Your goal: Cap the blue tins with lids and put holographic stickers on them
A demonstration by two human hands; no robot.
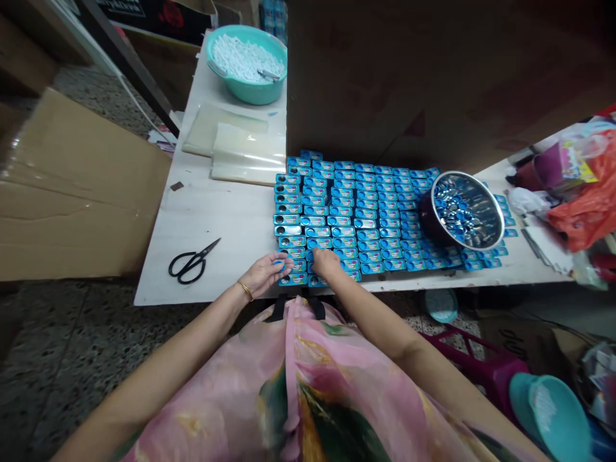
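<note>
Rows of small blue packages lie side by side along the table's front part. My left hand, with a gold bangle at the wrist, is at the front left corner of the rows, its fingers curled round small blue pieces. Close to its right, my right hand reaches down onto a package in the second column, fingers pressed together; what they hold, if anything, is hidden. A steel bowl of shiny blue and silver pieces stands on the right part of the rows.
Black scissors lie on the white table at left. Behind them are clear plastic sheets and a turquoise basin of white pieces. A large brown box stands behind the rows; a red bag is at far right.
</note>
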